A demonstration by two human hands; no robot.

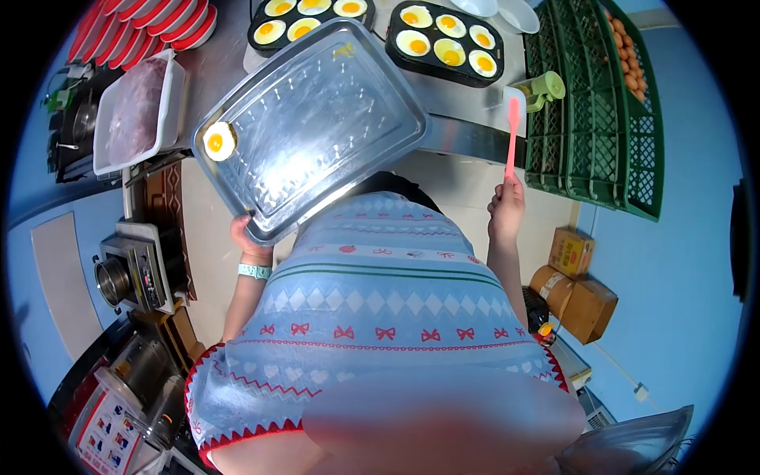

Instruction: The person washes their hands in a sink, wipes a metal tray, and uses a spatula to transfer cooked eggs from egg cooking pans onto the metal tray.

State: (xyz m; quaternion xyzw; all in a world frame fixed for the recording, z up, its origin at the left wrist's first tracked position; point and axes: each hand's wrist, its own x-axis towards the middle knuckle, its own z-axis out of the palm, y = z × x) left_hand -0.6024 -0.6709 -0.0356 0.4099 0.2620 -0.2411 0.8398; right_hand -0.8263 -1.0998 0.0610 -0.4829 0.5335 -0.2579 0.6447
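My left hand [252,237] grips the near left corner of a large metal tray [317,119], tilted over the counter's edge. One fried egg [220,141] lies at the tray's left side, and a small yellow smear marks its far end. My right hand [507,207] is closed round the handle of a pink spatula [513,134], held upright to the right of the tray. Beyond the tray are two black egg pans, the left pan [312,19] partly covered by the tray and the right pan [445,43] with eggs in its round hollows.
A white tub [141,111] and stacked red-rimmed bowls [158,24] stand at the left. Green crates [582,119], with brown eggs [625,57] in one, line the right beside a green-lidded jug [542,89]. Cardboard boxes [582,297] lie lower right.
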